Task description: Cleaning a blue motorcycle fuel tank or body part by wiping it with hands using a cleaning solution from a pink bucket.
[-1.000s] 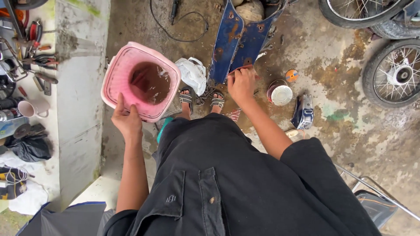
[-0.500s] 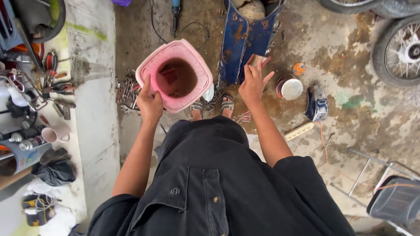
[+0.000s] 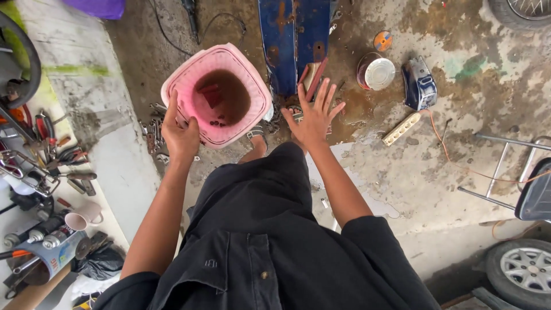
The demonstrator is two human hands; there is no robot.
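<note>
My left hand [image 3: 181, 135] grips the near rim of a pink plastic basket [image 3: 252, 86], held up above the floor. Inside the basket lie a few small dark parts and a reddish piece. My right hand [image 3: 314, 115] hovers open with its fingers spread, just right of the basket and above a blue metal panel [image 3: 287, 40] that lies on the stained concrete. It holds nothing. My sandalled feet show below the basket.
A round white lid [image 3: 380, 73], a dark blue part [image 3: 419, 83] and a beige power strip [image 3: 402, 128] lie on the floor at right. Tools and a cup [image 3: 77, 221] crowd the left ledge. A chair frame [image 3: 516, 172] and wheel [image 3: 519, 270] stand at right.
The view has shifted so the basket and panel sit more central. My right hand has come off the blue panel and spread open. The left hand still grips the basket.
</note>
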